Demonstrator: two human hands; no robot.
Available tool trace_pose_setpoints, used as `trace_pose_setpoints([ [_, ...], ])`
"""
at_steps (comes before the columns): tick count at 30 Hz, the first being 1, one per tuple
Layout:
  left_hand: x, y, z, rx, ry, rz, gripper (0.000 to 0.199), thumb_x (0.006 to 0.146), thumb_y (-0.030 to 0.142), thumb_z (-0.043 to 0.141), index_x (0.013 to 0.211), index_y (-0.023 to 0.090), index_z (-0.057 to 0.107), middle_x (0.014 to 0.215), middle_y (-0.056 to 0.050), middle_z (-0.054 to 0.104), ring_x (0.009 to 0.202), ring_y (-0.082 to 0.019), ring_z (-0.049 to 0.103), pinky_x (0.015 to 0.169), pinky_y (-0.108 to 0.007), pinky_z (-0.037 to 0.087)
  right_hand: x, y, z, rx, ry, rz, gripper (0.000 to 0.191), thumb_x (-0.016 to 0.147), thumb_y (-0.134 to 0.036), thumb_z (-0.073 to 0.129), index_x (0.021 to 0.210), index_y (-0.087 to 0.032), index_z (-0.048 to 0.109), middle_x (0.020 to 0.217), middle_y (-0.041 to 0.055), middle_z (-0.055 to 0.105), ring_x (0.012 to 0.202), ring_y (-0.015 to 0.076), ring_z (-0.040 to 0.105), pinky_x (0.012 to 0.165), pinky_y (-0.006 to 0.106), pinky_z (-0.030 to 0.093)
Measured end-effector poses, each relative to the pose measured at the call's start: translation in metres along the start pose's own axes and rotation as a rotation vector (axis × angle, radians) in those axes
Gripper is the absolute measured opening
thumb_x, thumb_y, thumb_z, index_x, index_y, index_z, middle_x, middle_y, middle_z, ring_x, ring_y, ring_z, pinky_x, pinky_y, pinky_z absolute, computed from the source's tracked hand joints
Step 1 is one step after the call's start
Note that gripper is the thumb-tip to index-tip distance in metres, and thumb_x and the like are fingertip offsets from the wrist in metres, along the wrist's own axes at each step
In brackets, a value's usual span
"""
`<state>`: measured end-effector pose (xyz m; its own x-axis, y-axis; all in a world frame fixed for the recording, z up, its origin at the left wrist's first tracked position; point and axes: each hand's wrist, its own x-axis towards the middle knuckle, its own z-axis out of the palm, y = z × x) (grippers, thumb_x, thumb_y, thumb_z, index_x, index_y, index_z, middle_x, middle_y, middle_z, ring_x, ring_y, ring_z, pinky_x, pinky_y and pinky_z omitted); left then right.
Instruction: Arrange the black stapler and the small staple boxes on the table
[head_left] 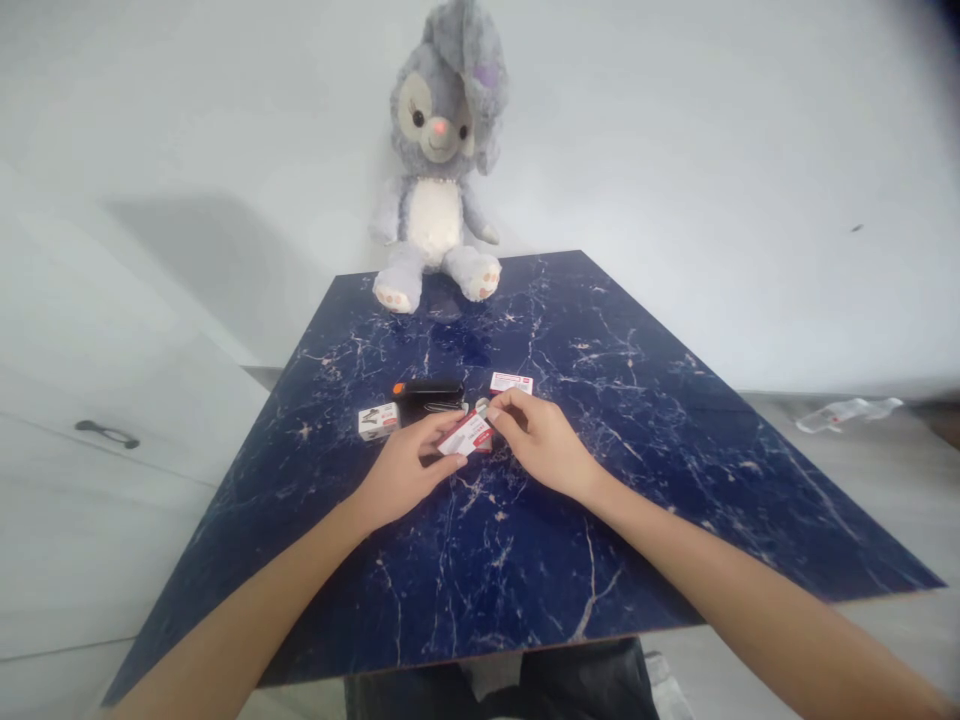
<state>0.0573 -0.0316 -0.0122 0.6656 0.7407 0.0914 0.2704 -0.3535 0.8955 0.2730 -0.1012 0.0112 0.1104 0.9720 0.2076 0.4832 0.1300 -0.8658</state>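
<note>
My left hand (411, 462) grips a small white-and-red box (465, 434) between thumb and fingers, tilted above the table. At the box's upper right end, the thumb and fingertips of my right hand (541, 437) are pinched together, touching its end flap. Whether anything else is between those fingertips is too small to see. Just behind my hands lies a black object with an orange end (429, 390). Another white box (378, 421) with a dark picture on it stands left of my left hand. Behind my right hand sits a second white-and-red box (511, 383).
The blue marble-patterned table (510, 570) narrows toward the wall. A grey plush rabbit (439, 200) sits at its far edge. On the left is a white cabinet with a dark handle (107, 434). A clear plastic bottle (847, 413) lies on the floor at right.
</note>
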Motion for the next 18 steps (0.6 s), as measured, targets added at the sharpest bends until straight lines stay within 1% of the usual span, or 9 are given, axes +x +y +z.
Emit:
trace_pose_setpoints([
  [5, -0.0010, -0.0001, 0.0023, -0.041, -0.033, -0.007, 0.053, 0.086, 0.029, 0.072, 0.137, 0.028, 0.057, 0.132, -0.006, 0.068, 0.117, -0.026, 0.067, 0.105, -0.045, 0.054, -0.0011, 0.0020, 0.0009, 0.058, 0.044, -0.001, 0.017, 0.097, -0.033, 0.055, 0.091, -0.022, 0.066, 0.082, -0.0005, 0.071, 0.070, 0.0150, 0.064, 0.067, 0.027, 0.048],
  [8, -0.0012, -0.0007, 0.0036, -0.039, -0.061, -0.005, 0.057, 0.085, 0.027, 0.073, 0.139, 0.029, 0.056, 0.132, -0.005, 0.068, 0.118, -0.026, 0.067, 0.106, -0.045, 0.053, -0.0033, -0.0014, 0.0018, 0.079, 0.033, -0.016, 0.016, 0.096, -0.033, 0.056, 0.092, -0.022, 0.068, 0.081, -0.0002, 0.071, 0.070, 0.0153, 0.066, 0.067, 0.027, 0.049],
  [10, -0.0012, -0.0007, 0.0041, -0.040, -0.065, -0.004, 0.058, 0.084, 0.028, 0.073, 0.139, 0.028, 0.055, 0.132, -0.006, 0.068, 0.117, -0.027, 0.067, 0.105, -0.046, 0.053, -0.0052, -0.0047, 0.0020, 0.054, 0.029, -0.045, 0.016, 0.096, -0.032, 0.056, 0.091, -0.022, 0.068, 0.080, 0.0002, 0.071, 0.069, 0.0158, 0.066, 0.066, 0.027, 0.050],
  [13, -0.0013, -0.0004, 0.0048, -0.036, -0.064, -0.002, 0.058, 0.084, 0.028, 0.073, 0.140, 0.028, 0.055, 0.131, -0.006, 0.069, 0.117, -0.027, 0.068, 0.105, -0.046, 0.053, -0.0074, -0.0069, 0.0019, -0.049, 0.057, -0.114, 0.015, 0.098, -0.030, 0.055, 0.092, -0.023, 0.067, 0.083, 0.0012, 0.072, 0.072, 0.0171, 0.068, 0.069, 0.029, 0.052],
  [16, -0.0018, 0.0000, 0.0059, -0.019, -0.054, -0.003, 0.058, 0.084, 0.028, 0.073, 0.139, 0.029, 0.055, 0.131, -0.006, 0.069, 0.117, -0.026, 0.068, 0.106, -0.046, 0.053, -0.0079, -0.0050, 0.0016, -0.180, 0.081, -0.243, 0.015, 0.099, -0.028, 0.053, 0.097, -0.023, 0.067, 0.096, 0.0046, 0.073, 0.086, 0.0204, 0.069, 0.081, 0.033, 0.053],
  [18, -0.0021, 0.0003, 0.0065, -0.026, -0.057, -0.006, 0.059, 0.084, 0.028, 0.074, 0.139, 0.029, 0.055, 0.130, -0.006, 0.069, 0.116, -0.027, 0.068, 0.105, -0.047, 0.053, -0.0074, -0.0032, 0.0014, -0.222, 0.074, -0.301, 0.016, 0.100, -0.027, 0.051, 0.100, -0.023, 0.067, 0.101, 0.0062, 0.073, 0.091, 0.0217, 0.069, 0.085, 0.034, 0.053],
])
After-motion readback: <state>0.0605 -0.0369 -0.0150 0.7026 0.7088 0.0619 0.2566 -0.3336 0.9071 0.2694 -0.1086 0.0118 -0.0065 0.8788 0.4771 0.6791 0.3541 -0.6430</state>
